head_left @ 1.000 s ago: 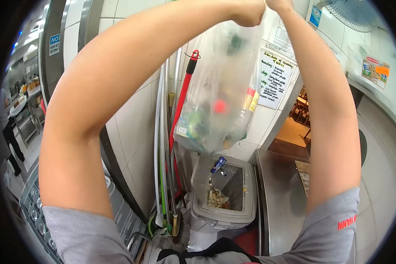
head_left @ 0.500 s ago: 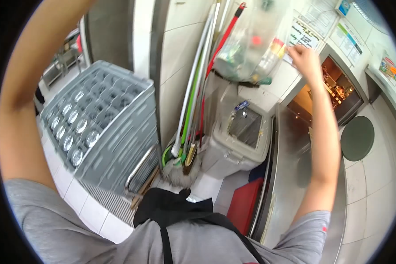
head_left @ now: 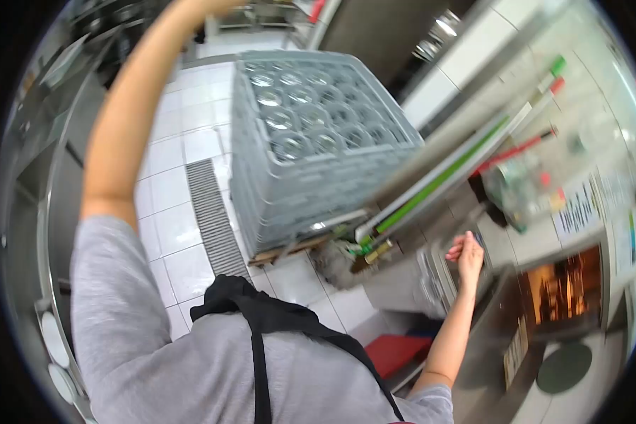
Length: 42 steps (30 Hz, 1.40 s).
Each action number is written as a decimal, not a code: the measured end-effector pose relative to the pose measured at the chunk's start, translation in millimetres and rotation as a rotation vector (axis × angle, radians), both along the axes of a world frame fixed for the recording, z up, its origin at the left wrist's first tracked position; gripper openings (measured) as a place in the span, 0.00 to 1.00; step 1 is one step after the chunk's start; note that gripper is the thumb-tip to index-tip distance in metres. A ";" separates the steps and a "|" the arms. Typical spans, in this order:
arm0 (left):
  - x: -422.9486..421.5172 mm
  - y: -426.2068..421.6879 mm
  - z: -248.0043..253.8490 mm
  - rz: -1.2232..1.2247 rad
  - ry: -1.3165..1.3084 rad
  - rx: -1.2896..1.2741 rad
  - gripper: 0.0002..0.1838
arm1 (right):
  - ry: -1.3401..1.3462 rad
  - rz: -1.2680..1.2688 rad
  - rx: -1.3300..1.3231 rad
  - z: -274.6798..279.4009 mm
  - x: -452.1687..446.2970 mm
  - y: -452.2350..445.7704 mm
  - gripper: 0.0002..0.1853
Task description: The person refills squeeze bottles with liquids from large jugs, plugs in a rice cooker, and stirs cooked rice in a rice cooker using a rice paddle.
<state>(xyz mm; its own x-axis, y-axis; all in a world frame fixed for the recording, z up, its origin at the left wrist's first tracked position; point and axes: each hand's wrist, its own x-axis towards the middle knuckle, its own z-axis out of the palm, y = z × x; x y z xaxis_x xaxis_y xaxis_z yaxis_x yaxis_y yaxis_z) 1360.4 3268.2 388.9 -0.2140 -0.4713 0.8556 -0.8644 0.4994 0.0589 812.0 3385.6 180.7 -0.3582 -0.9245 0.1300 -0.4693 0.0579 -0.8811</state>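
Observation:
My left hand (head_left: 219,6) shows only partly at the top edge; its fingers are cut off and blurred, near the grey rack. In front of the lidded grey bin (head_left: 431,283) is my right hand (head_left: 466,256), fingers loosely curled and somewhat apart, with nothing visible in it. A clear plastic bag of bottles and other items (head_left: 519,187) hangs against the tiled wall above the bin. Several glasses stand in the grey rack (head_left: 261,205), which is stacked on others.
Mops and poles (head_left: 431,184) lean on the wall beside the rack. A floor drain (head_left: 215,212) runs through white tiles. At the right are a steel counter (head_left: 487,353), a round dark green disc (head_left: 564,368) and a wall opening. White plates (head_left: 55,339) sit at the lower left.
The view has swung left and tilted. Both hands have come away from the top of the hanging bag; my right hand is lower, near the bin, and my left is out to the left.

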 end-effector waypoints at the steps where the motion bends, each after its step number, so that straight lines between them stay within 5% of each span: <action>1: 38.1 -20.0 -40.6 0.003 0.177 0.021 0.10 | 0.011 0.058 -0.068 18.7 34.2 -20.8 0.16; 2: 68.6 -30.6 -92.9 -0.105 0.311 -0.001 0.16 | 0.028 0.169 -0.108 29.4 67.5 -44.0 0.17; 3: 104.8 -33.1 -152.2 0.096 0.220 0.128 0.20 | 0.023 0.303 -0.157 36.0 99.1 -69.3 0.17; 4: 132.4 -22.1 -206.3 0.234 0.105 0.407 0.25 | 0.076 0.376 -0.185 38.8 131.4 -97.1 0.18; 5: 143.0 -0.7 -242.9 0.536 -0.018 0.965 0.30 | 0.128 0.452 -0.218 40.5 166.2 -125.4 0.18; 7: 205.0 27.3 -353.5 0.636 -0.223 1.585 0.36 | 0.093 0.530 -0.211 44.3 236.5 -175.5 0.17; 8: 221.6 53.5 -377.4 0.657 -0.179 1.750 0.35 | 0.171 0.607 -0.238 45.0 268.0 -199.6 0.16; 11: 296.1 135.7 -491.0 0.777 0.221 1.669 0.33 | 0.276 0.726 -0.260 61.4 353.4 -257.9 0.13; 14: 339.6 180.2 -466.0 0.849 0.207 2.059 0.37 | 0.133 0.724 -0.244 70.7 407.1 -319.2 0.12; 17: 395.4 164.6 -454.3 1.002 0.090 2.122 0.37 | 0.020 0.743 -0.181 72.5 454.9 -362.7 0.11; 19: 426.5 129.4 -436.3 1.018 0.233 1.873 0.34 | 0.059 0.698 -0.195 67.9 483.3 -389.0 0.10; 21: 453.1 72.9 -424.0 0.952 0.358 1.597 0.32 | 0.390 0.704 -0.232 68.3 488.0 -430.4 0.14; 23: 470.6 6.7 -424.4 0.815 0.469 1.401 0.31 | 0.082 0.684 -0.203 77.2 504.2 -458.5 0.18; 25: 488.6 -63.7 -444.4 0.713 0.503 1.270 0.32 | 0.068 0.631 -0.408 87.3 527.1 -486.9 0.14; 28: 498.5 -147.9 -443.6 0.667 0.572 1.170 0.35 | -0.002 0.661 -0.311 102.4 574.5 -535.6 0.18; 31: 540.4 -173.3 -519.3 0.780 0.782 1.089 0.36 | 0.181 0.771 -0.294 94.8 621.1 -618.7 0.23; 34: 580.3 -120.2 -609.8 1.085 0.792 1.415 0.37 | 0.358 0.994 -0.079 56.9 670.7 -729.2 0.20; 36: 591.5 -63.3 -656.6 1.010 1.297 1.374 0.29 | 0.621 1.138 -0.012 25.0 712.0 -786.9 0.20; 39: 561.9 -33.5 -644.9 1.201 1.423 1.558 0.28 | 0.851 1.386 0.051 -12.3 775.7 -834.3 0.21; 42: 560.8 -85.1 -638.6 1.275 1.449 1.655 0.27 | 0.768 1.452 0.052 -75.5 829.4 -901.1 0.21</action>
<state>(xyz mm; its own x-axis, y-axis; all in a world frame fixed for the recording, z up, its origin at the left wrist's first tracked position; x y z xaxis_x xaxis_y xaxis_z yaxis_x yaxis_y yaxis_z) 1921.3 3183.1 -249.7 0.6105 0.0367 -0.7911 0.2960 -0.9371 0.1850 1641.4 2484.4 105.2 0.8899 -0.4178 -0.1833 -0.4542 -0.7737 -0.4416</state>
